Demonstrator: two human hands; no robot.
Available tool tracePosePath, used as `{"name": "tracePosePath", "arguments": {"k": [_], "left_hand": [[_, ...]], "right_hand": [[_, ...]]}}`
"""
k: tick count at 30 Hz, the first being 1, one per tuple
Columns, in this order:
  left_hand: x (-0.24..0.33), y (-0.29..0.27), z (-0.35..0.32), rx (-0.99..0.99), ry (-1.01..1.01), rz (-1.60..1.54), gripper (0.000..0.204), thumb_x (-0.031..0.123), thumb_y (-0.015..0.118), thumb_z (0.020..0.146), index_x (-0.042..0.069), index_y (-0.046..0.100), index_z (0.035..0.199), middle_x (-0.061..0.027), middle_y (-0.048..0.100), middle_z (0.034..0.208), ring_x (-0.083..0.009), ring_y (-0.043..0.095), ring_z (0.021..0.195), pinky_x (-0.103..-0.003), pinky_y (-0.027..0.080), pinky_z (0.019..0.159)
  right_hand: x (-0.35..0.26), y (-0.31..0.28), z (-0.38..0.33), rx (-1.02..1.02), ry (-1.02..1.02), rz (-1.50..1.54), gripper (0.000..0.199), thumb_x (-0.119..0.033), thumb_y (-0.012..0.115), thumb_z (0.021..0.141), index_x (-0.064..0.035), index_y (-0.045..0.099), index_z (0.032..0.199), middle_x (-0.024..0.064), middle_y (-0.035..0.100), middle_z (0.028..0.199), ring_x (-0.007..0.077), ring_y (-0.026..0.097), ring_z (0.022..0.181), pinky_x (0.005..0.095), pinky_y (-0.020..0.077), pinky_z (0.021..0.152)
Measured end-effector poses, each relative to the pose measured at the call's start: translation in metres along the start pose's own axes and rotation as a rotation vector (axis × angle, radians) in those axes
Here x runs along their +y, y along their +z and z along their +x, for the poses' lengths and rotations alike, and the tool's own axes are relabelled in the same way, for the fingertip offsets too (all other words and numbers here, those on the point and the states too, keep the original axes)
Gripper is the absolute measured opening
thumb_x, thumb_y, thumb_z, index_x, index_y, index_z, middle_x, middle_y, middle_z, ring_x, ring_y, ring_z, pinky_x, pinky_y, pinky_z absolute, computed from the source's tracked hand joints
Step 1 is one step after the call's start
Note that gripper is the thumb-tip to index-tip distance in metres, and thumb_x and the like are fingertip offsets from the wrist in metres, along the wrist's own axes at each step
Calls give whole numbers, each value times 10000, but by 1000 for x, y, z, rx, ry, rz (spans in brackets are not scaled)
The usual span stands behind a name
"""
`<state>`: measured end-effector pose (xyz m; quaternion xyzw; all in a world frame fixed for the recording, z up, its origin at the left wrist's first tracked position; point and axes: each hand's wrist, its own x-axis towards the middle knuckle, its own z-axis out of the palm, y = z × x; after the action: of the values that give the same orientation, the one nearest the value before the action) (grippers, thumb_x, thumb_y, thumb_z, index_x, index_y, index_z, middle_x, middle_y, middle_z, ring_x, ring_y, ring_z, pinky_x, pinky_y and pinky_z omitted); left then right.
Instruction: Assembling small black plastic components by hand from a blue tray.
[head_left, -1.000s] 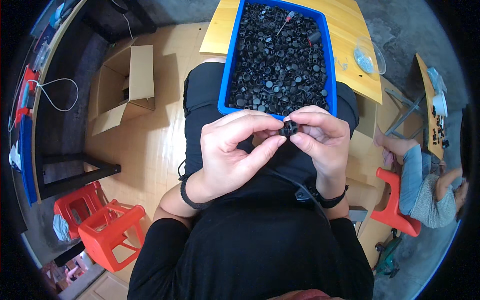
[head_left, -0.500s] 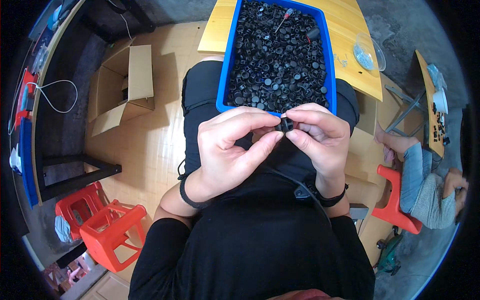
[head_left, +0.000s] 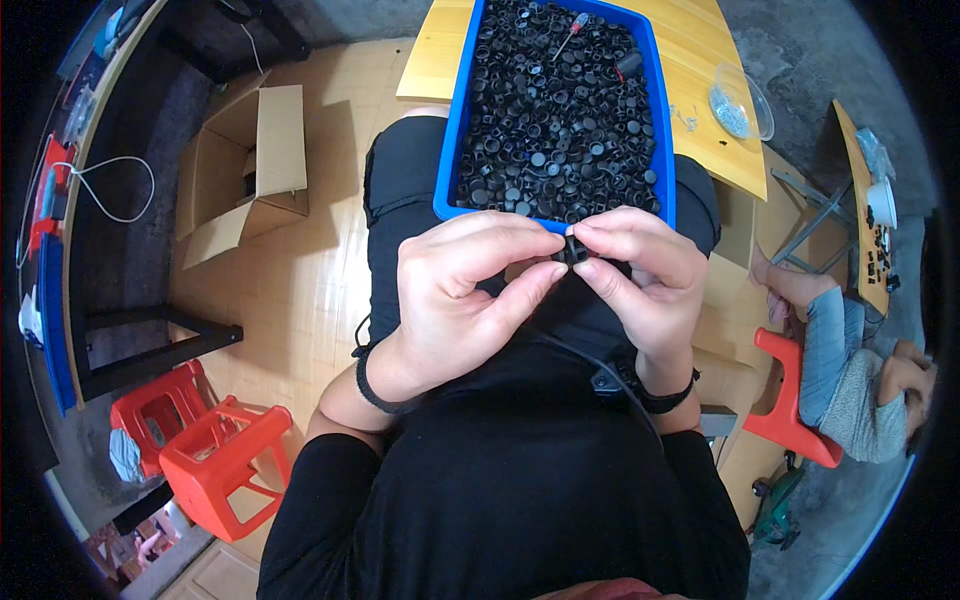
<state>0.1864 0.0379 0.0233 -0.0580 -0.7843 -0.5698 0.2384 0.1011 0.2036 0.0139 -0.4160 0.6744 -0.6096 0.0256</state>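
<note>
A small black plastic part (head_left: pixel 573 249) is pinched between the fingertips of both hands, just over my lap. My left hand (head_left: pixel 455 290) grips it from the left with thumb and forefinger. My right hand (head_left: pixel 640 275) holds it from the right. Right behind the hands a blue tray (head_left: pixel 450 150) rests on my knees and the table edge, filled with several small black caps and rings. A red-handled screwdriver (head_left: pixel 572 27) lies on the pile at the far end.
The wooden table (head_left: pixel 700 90) carries a clear bowl of small metal bits (head_left: pixel 738 102). An open cardboard box (head_left: pixel 245 170) stands on the floor at left, red stools (head_left: pixel 205 450) at lower left. Another person (head_left: pixel 850 370) sits at right by a red stool.
Both hands stay together on the small black part; the fingers have shifted slightly around it. Nothing else has moved.
</note>
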Motion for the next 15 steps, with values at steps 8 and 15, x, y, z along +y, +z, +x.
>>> {"name": "tracePosePath", "arguments": {"k": [8, 15], "left_hand": [[-1, 8, -3, 86, 17, 55, 177, -6, 735, 676, -37, 655, 830, -141, 655, 827, -197, 633, 757, -270, 498, 692], [-5, 5, -6, 56, 9, -109, 160, 8, 744, 674, -25, 656, 803, -130, 648, 825, -191, 618, 752, -265, 493, 680]], "right_hand": [[-7, 6, 2, 49, -72, -162, 237, 61, 672, 684, -4, 663, 911, 122, 642, 861, 192, 624, 723, 253, 485, 623], [-10, 5, -6, 28, 68, 71, 243, 67, 658, 713, -2, 664, 946, 120, 650, 881, 176, 631, 726, 249, 504, 629]]}}
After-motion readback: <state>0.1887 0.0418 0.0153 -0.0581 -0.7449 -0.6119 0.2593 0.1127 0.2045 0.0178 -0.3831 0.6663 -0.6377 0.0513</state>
